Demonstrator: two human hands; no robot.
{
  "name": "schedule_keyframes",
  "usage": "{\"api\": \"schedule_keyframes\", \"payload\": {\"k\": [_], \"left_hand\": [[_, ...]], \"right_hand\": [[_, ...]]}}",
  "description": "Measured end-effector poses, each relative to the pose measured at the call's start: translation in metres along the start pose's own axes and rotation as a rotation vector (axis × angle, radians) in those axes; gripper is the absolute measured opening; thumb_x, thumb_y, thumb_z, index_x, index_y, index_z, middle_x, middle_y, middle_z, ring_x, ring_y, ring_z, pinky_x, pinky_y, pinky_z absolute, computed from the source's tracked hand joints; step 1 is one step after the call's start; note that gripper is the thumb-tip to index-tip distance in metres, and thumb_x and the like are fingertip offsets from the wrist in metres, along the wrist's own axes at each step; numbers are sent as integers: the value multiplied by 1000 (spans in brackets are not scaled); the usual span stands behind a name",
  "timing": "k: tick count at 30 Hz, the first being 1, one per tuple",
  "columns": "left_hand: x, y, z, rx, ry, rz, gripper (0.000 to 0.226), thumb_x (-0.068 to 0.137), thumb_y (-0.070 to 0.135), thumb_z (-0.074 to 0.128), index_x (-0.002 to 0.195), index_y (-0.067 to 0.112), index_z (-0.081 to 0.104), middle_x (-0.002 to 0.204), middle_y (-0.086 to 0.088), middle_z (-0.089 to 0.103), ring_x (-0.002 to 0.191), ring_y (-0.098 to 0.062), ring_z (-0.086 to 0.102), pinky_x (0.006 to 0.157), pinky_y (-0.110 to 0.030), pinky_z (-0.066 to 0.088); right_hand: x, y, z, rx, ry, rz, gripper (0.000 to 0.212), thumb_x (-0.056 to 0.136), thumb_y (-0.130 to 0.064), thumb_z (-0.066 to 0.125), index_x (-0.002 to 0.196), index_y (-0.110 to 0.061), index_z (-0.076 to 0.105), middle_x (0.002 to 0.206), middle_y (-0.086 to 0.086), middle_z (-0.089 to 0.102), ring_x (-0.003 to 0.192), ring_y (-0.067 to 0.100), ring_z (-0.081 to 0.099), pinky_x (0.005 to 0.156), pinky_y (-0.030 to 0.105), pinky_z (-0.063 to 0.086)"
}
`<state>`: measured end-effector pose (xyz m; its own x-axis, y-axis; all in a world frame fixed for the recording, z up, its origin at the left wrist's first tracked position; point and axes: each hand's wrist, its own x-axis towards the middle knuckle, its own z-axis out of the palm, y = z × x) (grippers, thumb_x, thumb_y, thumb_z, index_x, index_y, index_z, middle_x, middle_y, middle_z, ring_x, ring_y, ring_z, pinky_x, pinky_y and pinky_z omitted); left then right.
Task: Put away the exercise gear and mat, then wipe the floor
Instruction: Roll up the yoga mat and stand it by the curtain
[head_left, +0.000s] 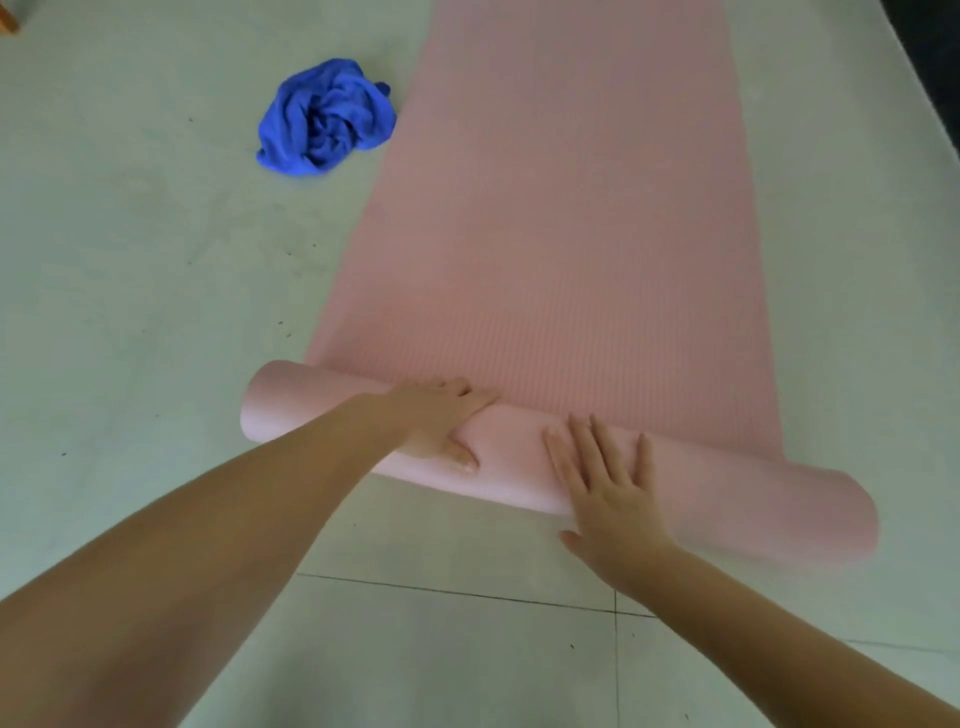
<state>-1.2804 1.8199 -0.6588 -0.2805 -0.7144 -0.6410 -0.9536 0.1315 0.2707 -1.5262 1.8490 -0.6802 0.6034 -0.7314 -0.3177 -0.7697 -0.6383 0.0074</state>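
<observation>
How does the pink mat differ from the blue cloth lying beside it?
The pink mat lies mostly flat with its near end rolled into a tube; the blue cloth is crumpled in a heap. The mat is far larger than the cloth. The left hand and right hand both rest on the mat's roll; nothing touches the cloth. Both lie on the pale floor.

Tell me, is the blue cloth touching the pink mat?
Cannot tell. In the head view the blue cloth lies right at the edge of the pink mat; no clear gap shows, and no clear overlap.
</observation>
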Motion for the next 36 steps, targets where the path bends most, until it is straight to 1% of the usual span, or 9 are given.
{"api": "schedule_keyframes", "payload": {"k": [4,9,14,19,23,27,28,33,36], "left_hand": [[-9,1,1,184,104,-29,77,94,54,40,151,25,-4,158,-4,7,143,-26,15,113,-50,18],[-7,37,13,386,119,-36,107,84,59,54,145,23,-26,157,-11,-19,144,-36,-11,108,-68,4],[20,51,16,377,194,-170,108,82,52,61,148,22,-19,158,-16,-5,143,-41,1,105,-73,7],[37,48,-13,352,135,-216,102,82,44,66,150,26,-7,153,-12,12,139,-34,18,104,-68,20],[45,51,-37,321,27,-277,98,81,44,67,150,29,-2,152,-9,16,137,-31,21,102,-68,24],[56,58,-56,202,-100,-367,94,79,34,71,148,33,7,150,-8,23,137,-35,22,102,-70,20],[61,58,-65,166,-132,-384,92,79,31,71,147,33,11,148,-8,27,136,-35,26,103,-69,21],[82,36,-115,92,-289,-247,89,81,36,71,150,22,16,150,-10,30,135,-34,33,109,-50,32],[94,24,-128,194,-229,-222,74,80,44,65,144,26,32,142,-8,43,125,-32,46,102,-53,40]], "right_hand": [[36,28,-17,36,-126,-95,118,73,-52,69,148,-19,-16,158,10,6,144,29,12,113,58,12],[86,58,-45,223,-387,-104,108,72,-48,70,150,-32,-3,156,0,16,141,26,22,114,50,20],[102,62,-50,246,-459,-41,108,73,-50,69,149,-35,-5,156,1,14,142,28,18,113,61,12],[51,60,-54,54,-126,64,88,92,-50,43,150,-19,-16,159,11,-9,146,32,-8,113,61,-3],[5,86,-22,37,0,45,125,55,-51,84,150,-11,11,154,21,21,139,44,23,109,67,7],[25,116,-28,62,-175,-6,118,84,-46,62,135,-24,-43,154,7,-27,142,30,-21,109,58,-17],[34,121,-33,67,-228,-4,113,87,-42,57,133,-25,-44,155,4,-28,142,26,-23,109,58,-16],[81,150,-61,187,-388,-18,104,78,-37,67,150,-31,-9,158,-4,5,145,20,9,115,55,6],[109,161,-78,270,-481,32,97,75,-27,69,149,-36,7,154,-3,23,140,22,25,114,52,15]]}}
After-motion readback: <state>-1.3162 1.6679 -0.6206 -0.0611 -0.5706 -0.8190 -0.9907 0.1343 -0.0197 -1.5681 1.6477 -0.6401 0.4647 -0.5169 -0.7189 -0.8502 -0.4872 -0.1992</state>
